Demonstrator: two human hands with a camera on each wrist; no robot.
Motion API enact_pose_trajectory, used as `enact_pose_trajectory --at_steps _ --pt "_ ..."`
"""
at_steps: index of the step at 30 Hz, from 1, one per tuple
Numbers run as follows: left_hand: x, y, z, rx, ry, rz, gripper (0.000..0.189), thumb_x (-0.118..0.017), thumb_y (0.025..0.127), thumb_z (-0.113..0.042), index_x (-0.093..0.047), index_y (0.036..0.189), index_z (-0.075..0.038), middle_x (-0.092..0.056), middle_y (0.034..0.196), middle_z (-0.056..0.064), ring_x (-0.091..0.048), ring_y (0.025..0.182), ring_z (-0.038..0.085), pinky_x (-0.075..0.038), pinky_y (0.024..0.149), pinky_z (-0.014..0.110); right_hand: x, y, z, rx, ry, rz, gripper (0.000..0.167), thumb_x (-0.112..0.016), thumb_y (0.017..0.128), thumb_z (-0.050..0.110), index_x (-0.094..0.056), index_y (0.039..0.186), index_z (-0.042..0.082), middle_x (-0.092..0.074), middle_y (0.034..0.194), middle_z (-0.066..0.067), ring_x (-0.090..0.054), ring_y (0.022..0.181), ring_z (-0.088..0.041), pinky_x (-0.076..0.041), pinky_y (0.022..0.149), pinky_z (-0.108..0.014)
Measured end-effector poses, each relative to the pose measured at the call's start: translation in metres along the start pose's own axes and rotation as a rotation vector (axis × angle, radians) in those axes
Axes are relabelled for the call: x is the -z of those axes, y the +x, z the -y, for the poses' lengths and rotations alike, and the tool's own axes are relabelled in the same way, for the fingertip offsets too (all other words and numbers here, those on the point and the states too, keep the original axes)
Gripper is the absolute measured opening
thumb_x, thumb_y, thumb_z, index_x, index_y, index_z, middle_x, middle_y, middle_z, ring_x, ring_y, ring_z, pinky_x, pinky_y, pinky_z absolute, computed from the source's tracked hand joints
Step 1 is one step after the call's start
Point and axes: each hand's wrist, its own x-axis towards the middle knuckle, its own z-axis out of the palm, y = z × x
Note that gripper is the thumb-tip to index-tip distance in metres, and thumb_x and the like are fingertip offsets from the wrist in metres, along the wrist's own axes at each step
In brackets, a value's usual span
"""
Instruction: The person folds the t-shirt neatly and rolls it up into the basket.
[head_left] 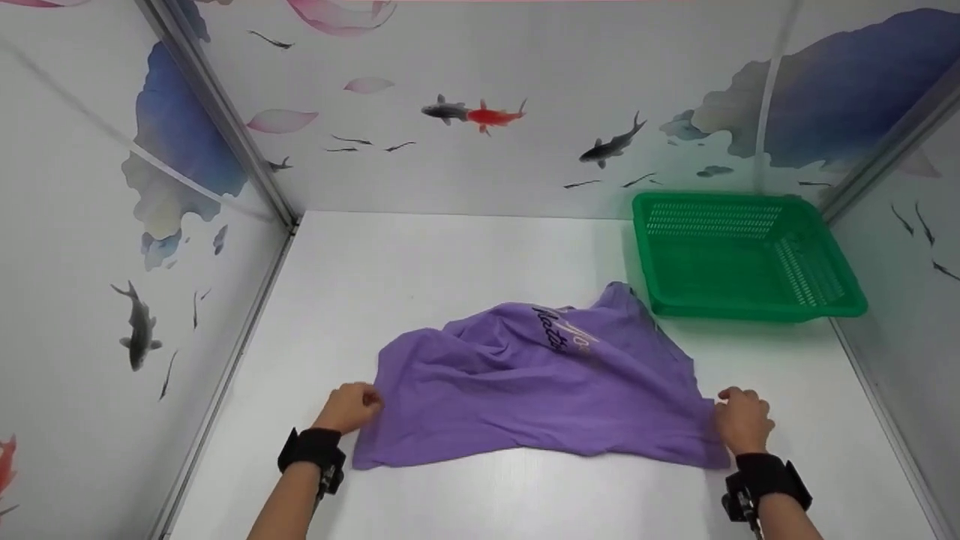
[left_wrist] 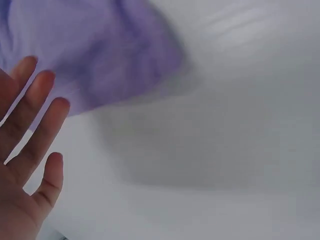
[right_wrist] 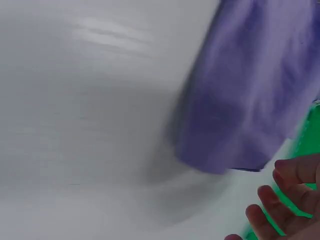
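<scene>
We've got our left hand [head_left: 350, 407] fingers-spread, right hand [head_left: 743, 422] loosely curled; the rumpled purple cloth garment [head_left: 540, 397] stretches lengthwise between them, neither hand clearly nearer!

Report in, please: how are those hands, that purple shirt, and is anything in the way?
Left hand, right hand: at opposite ends, no grip seen. Purple shirt: between them, rumpled. Green plastic basket: farther back, right side, not between hands.

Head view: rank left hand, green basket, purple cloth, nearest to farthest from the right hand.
1. Purple cloth: beside the right hand.
2. Green basket: beyond that hand, back right.
3. Left hand: at the cloth's opposite end.
</scene>
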Motion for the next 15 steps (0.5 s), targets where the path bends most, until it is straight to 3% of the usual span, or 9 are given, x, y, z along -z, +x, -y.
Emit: enact_pose_trajectory --at_steps 4,6,10,15 --pt "0.010 0.045 -0.017 -0.056 0.050 -0.141 0.010 -0.065 0.084 -0.002 -0.073 0.090 0.000 -0.067 0.086 0.011 -0.062 0.083 0.032 -0.048 0.074 0.052 0.002 0.020 0.026 0.110 0.052 -0.081 0.028 -0.050 0.092 0.001 -0.059 0.111 -0.016 -0.053 0.114 -0.040 -0.050 0.104 -0.059 -0.042 0.081 -0.069" --pt "0.011 0.066 -0.027 -0.063 0.061 -0.179 0.012 -0.065 0.087 -0.004 -0.073 0.095 0.001 -0.067 0.090 0.014 -0.062 0.089 0.035 -0.046 0.076 0.055 0.001 0.029 0.039 0.157 0.089 -0.095 0.026 -0.053 0.092 0.001 -0.061 0.111 -0.016 -0.056 0.113 -0.039 -0.053 0.103 -0.056 -0.044 0.081 -0.066" --pt "0.011 0.099 -0.048 -0.010 0.062 -0.189 0.017 -0.064 0.091 -0.006 -0.072 0.103 0.002 -0.067 0.101 0.018 -0.061 0.099 0.038 -0.044 0.083 0.056 -0.003 0.046 0.063 0.215 0.166 -0.092 0.025 -0.054 0.095 0.001 -0.063 0.111 -0.016 -0.059 0.112 -0.037 -0.057 0.101 -0.052 -0.046 0.084 -0.059" --pt "0.002 0.122 -0.067 0.029 0.060 -0.161 0.022 -0.063 0.092 -0.006 -0.071 0.109 0.005 -0.067 0.108 0.022 -0.061 0.105 0.039 -0.045 0.091 0.053 -0.011 0.064 0.088 0.231 0.216 -0.029 0.029 -0.052 0.098 0.002 -0.059 0.119 -0.016 -0.059 0.115 -0.036 -0.060 0.094 -0.045 -0.047 0.082 -0.051"
